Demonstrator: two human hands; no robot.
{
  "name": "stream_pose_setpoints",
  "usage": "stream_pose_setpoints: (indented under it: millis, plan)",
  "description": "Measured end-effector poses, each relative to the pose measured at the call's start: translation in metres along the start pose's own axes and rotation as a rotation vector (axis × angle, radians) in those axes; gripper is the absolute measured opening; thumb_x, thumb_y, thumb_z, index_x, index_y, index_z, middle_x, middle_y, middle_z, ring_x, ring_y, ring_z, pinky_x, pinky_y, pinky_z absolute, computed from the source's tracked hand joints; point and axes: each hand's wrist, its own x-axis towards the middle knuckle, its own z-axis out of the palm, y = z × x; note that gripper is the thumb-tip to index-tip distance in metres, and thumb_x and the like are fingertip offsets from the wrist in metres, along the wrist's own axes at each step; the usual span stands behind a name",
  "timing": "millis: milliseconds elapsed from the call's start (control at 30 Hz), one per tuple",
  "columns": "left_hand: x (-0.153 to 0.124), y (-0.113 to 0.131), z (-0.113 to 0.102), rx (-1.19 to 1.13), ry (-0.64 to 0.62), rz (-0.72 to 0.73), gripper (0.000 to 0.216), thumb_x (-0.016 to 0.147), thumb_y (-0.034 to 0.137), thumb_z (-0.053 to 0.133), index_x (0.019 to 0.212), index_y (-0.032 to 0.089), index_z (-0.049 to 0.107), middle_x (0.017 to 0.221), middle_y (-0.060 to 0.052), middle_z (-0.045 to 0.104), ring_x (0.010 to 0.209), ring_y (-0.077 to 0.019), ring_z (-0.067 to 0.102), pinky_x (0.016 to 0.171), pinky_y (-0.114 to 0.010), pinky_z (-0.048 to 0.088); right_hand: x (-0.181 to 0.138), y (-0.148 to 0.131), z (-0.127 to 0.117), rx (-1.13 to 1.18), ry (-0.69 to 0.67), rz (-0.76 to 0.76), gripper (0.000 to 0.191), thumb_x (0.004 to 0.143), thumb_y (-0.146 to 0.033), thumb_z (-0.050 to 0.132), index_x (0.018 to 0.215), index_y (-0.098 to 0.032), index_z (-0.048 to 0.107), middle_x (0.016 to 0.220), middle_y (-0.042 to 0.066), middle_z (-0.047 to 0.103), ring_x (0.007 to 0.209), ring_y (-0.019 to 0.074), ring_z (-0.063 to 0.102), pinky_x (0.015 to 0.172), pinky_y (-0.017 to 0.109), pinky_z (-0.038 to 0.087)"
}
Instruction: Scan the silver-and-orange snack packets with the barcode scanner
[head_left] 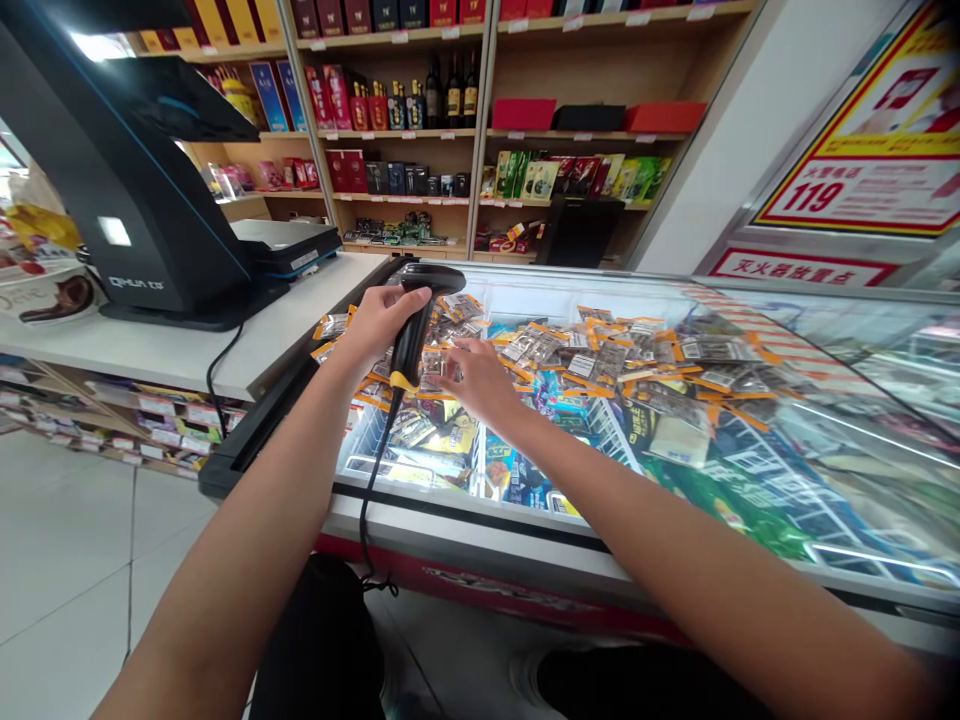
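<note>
My left hand point(381, 325) is closed round the black barcode scanner point(410, 345), its thumb along the upper part of the handle. The scanner stands upright above the glass top, and its cable point(373, 470) hangs from the yellow-ringed end over the freezer's front edge. Just right of the scanner is my right hand point(484, 382), its fingers bent but apart, close over the packets. Whether its fingertips touch one, I cannot tell. Small clear packets with orange edges point(581, 365) lie spread in a loose heap across the glass of the chest freezer point(480, 515).
To the left, a white counter point(281, 345) bears a black checkout terminal point(150, 200) and a flat scale-like device point(289, 245). Through the glass show wire baskets point(611, 430) of bagged goods. Shelves point(397, 130) with bottles and boxes line the back.
</note>
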Motion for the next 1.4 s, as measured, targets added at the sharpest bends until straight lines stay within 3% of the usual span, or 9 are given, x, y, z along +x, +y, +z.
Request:
stream_pose_setpoints:
  millis: [133,233,400,767,900,1000,1167,1300,1400]
  plan:
    - [-0.001,-0.001,0.001,0.011,-0.071,-0.034,0.045,0.079,0.062,0.069,0.073,0.018,0.065,0.066,-0.004,0.070,0.052,-0.0132,0.059,0.049,-0.024,0.044,0.001,0.004,-0.009,0.167,-0.124,0.119,0.061,0.084,-0.053,0.081,0.128,-0.019,0.056,0.133,0.016,0.063,0.122,0.0339,0.060,0.100,0.049,0.051]
    - [-0.002,-0.003,0.001,0.012,-0.130,0.000,0.046,0.078,0.063,0.069,0.075,0.017,0.066,0.068,-0.004,0.070,0.054,-0.0143,0.061,0.051,-0.025,0.047,0.001,0.012,-0.017,0.232,-0.074,0.129,0.081,0.075,-0.048,0.088,0.140,-0.021,0.048,0.145,0.017,0.050,0.128,0.0341,0.057,0.104,0.049,0.049]
    - [-0.002,-0.007,0.001,-0.018,-0.263,0.005,0.047,0.078,0.063,0.069,0.077,0.016,0.067,0.070,-0.005,0.071,0.060,-0.0178,0.067,0.056,-0.027,0.053,0.000,0.034,-0.035,0.234,0.111,0.085,0.068,0.084,-0.033,0.079,0.143,-0.024,0.046,0.139,0.014,0.048,0.131,0.0318,0.053,0.112,0.049,0.042]
    - [-0.006,-0.002,0.003,-0.024,-0.436,-0.027,0.047,0.079,0.062,0.072,0.076,0.016,0.069,0.072,-0.006,0.075,0.059,-0.0160,0.067,0.053,-0.024,0.052,0.004,0.053,-0.046,0.203,0.263,0.006,0.062,0.085,-0.038,0.074,0.139,-0.024,0.046,0.139,0.014,0.053,0.134,0.0324,0.050,0.112,0.048,0.042]
    - [-0.006,-0.001,0.003,-0.007,-0.361,-0.031,0.048,0.079,0.064,0.069,0.077,0.016,0.068,0.071,-0.005,0.075,0.061,-0.0169,0.068,0.055,-0.025,0.054,0.007,0.058,-0.049,0.115,0.270,0.036,0.059,0.088,-0.031,0.071,0.141,-0.021,0.047,0.137,0.016,0.052,0.130,0.0319,0.053,0.110,0.046,0.044]
    - [-0.005,-0.001,0.003,-0.046,-0.235,-0.027,0.047,0.078,0.063,0.068,0.080,0.017,0.067,0.070,-0.004,0.074,0.061,-0.0177,0.069,0.055,-0.025,0.055,0.008,0.068,-0.062,-0.054,0.284,0.223,0.057,0.087,-0.026,0.072,0.139,-0.017,0.051,0.137,0.020,0.048,0.124,0.0359,0.057,0.107,0.049,0.046]
    - [0.001,-0.001,0.002,-0.149,-0.024,-0.029,0.043,0.078,0.060,0.067,0.078,0.017,0.066,0.067,-0.005,0.073,0.054,-0.0162,0.066,0.050,-0.024,0.052,0.005,0.071,-0.083,-0.435,0.430,0.325,0.069,0.087,-0.038,0.077,0.147,-0.014,0.051,0.160,0.027,0.029,0.150,0.0526,0.022,0.116,0.069,0.025]
    - [0.002,-0.001,0.002,-0.170,0.007,-0.028,0.042,0.078,0.059,0.068,0.077,0.018,0.065,0.067,-0.006,0.073,0.054,-0.0161,0.066,0.051,-0.024,0.052,0.011,0.054,-0.063,-0.421,0.226,0.064,0.055,0.101,-0.046,0.054,0.150,-0.022,0.053,0.162,0.017,0.039,0.153,0.0439,0.025,0.118,0.067,0.024]
    - [0.001,-0.001,0.004,-0.134,-0.011,-0.028,0.043,0.078,0.061,0.068,0.076,0.018,0.064,0.069,-0.006,0.074,0.055,-0.0161,0.066,0.051,-0.024,0.052,0.018,0.049,-0.038,-0.411,-0.001,0.089,0.056,0.098,-0.052,0.055,0.147,-0.025,0.059,0.158,0.015,0.048,0.148,0.0459,0.034,0.115,0.066,0.030]
